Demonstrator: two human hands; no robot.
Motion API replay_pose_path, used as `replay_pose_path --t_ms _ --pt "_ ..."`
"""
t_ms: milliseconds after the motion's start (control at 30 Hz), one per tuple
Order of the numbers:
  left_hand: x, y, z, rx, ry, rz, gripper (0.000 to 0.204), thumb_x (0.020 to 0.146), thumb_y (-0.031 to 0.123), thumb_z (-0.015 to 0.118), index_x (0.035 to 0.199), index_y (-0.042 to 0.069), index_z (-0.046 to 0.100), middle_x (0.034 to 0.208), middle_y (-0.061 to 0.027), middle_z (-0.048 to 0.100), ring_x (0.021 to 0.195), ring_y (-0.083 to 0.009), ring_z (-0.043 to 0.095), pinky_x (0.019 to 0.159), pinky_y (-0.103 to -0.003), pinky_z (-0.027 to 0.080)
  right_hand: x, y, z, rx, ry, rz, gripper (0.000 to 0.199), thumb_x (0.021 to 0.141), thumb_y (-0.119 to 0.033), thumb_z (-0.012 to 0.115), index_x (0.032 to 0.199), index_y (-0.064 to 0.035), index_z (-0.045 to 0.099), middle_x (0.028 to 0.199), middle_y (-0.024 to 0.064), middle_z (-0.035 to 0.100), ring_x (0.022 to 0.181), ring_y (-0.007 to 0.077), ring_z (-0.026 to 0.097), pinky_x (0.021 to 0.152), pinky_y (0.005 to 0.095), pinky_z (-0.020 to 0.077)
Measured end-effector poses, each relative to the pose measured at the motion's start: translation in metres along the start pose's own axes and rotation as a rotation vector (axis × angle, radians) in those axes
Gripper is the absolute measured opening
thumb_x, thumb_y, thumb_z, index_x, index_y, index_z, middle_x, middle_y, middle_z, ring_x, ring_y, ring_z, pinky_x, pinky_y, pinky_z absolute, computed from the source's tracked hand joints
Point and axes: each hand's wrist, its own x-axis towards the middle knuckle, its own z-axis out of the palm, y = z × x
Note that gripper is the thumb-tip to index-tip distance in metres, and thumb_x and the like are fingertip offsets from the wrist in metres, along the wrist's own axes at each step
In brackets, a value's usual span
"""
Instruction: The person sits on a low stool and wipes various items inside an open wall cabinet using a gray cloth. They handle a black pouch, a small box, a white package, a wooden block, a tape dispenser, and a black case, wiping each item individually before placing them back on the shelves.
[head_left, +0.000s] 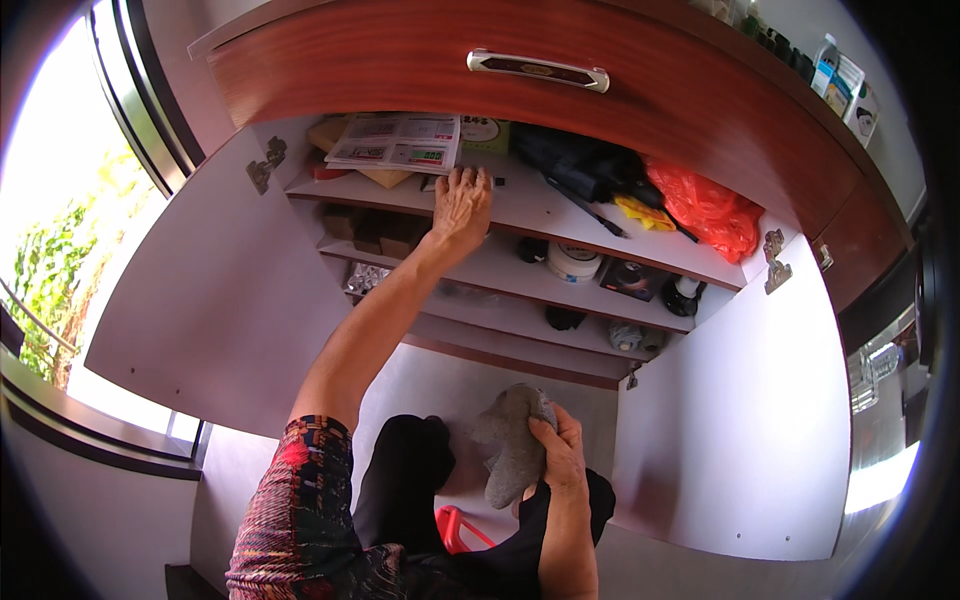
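My left hand [463,207] reaches onto the top shelf of a low cupboard [530,210], beside the front edge of a printed leaflet [395,140]. Its fingers are bent and close together over something small, mostly hidden beneath them. A small dark-ended item [499,182] shows just to the right of the fingertips. Lower down, in front of my lap, my right hand [562,455] grips a crumpled grey cloth [515,440], thumb on top and the folds hanging to the left.
Both cupboard doors [210,290] stand wide, with a drawer [400,60] above. A black umbrella-like bundle [585,165] and a red plastic bag [705,210] share the top shelf. Lower shelves hold a white tub [573,262], a dark box [632,279] and brown boxes [385,236]. A red stool [455,528] shows below.
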Motion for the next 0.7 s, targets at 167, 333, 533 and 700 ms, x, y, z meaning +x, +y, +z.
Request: replay_pose_path --t_ms 167,333,533,700 --pt "0.01 0.002 0.006 0.012 -0.095 0.039 0.03 0.07 0.002 0.056 0.1 0.001 0.054 0.097 -0.0169 0.052 0.094 -0.0311 0.049 0.078 -0.04 0.039 -0.001 0.004 -0.011 0.02 -0.018 -0.031 0.026 0.084 -0.005 0.056 0.109 0.0018 0.059 0.091 0.0068 0.065 0.078 0.0142 0.063 0.069 0.0267 0.0518" --pt "0.006 0.018 -0.007 -0.085 0.018 0.081 0.027 0.076 0.005 0.055 0.103 0.001 0.055 0.096 -0.0154 0.052 0.09 -0.0307 0.05 0.076 -0.04 0.041 -0.004 -0.001 -0.011 0.003 -0.003 -0.062 0.026 0.084 -0.005 0.057 0.109 0.0015 0.059 0.093 0.0063 0.065 0.08 0.0136 0.062 0.071 0.0269 0.0505" --pt "-0.07 0.084 -0.052 -1.289 -0.119 -0.384 0.028 0.09 0.018 0.054 0.113 0.002 0.052 0.095 -0.0086 0.058 0.08 -0.0192 0.058 0.061 -0.033 0.049 -0.003 -0.004 -0.013 0.12 0.212 -0.235 0.025 0.085 -0.008 0.056 0.109 -0.0003 0.058 0.094 0.0059 0.062 0.083 0.0139 0.06 0.074 0.0272 0.0489" --pt "-0.137 0.102 -0.063 -2.229 -0.399 -1.055 0.03 0.092 0.023 0.05 0.117 0.006 0.052 0.098 -0.0052 0.059 0.083 -0.0143 0.058 0.07 -0.032 0.053 0.014 -0.05 0.018 0.186 0.27 -0.518 0.034 0.088 -0.011 0.056 0.119 0.0006 0.05 0.105 0.0051 0.058 0.092 0.0134 0.055 0.079 0.0262 0.0451"
